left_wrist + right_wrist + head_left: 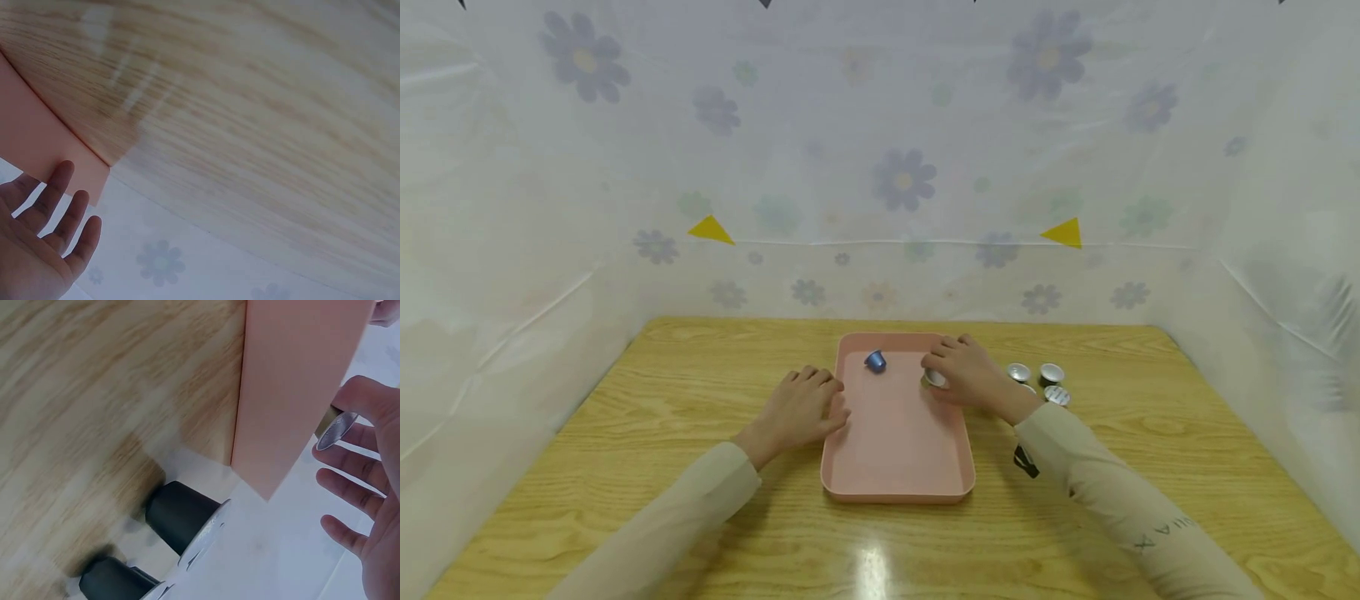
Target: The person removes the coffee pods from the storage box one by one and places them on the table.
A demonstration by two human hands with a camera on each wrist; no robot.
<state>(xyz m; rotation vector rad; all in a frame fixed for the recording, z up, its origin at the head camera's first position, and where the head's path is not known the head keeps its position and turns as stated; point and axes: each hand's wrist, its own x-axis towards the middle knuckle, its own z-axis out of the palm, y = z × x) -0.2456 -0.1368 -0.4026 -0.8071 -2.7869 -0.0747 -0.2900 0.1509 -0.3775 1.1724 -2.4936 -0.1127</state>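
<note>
My right hand (966,372) is over the right side of a pink tray (895,450). Between thumb and index finger it pinches a coffee capsule (335,427) with a gold-brown body and a silver lid; the other fingers are spread. A blue coffee capsule (876,361) lies tipped on its side inside the tray near the back left. At the tray's left wall rests my left hand (801,408), fingers loosely bent over the rim and nothing in its grasp.
To the right of the tray stand several coffee capsules (1052,373) with silver lids; two black ones (181,515) show closely in the right wrist view. A small black object (1025,460) is partly hidden by the right sleeve. Flower-patterned sheeting (902,179) encloses the wooden table (700,367).
</note>
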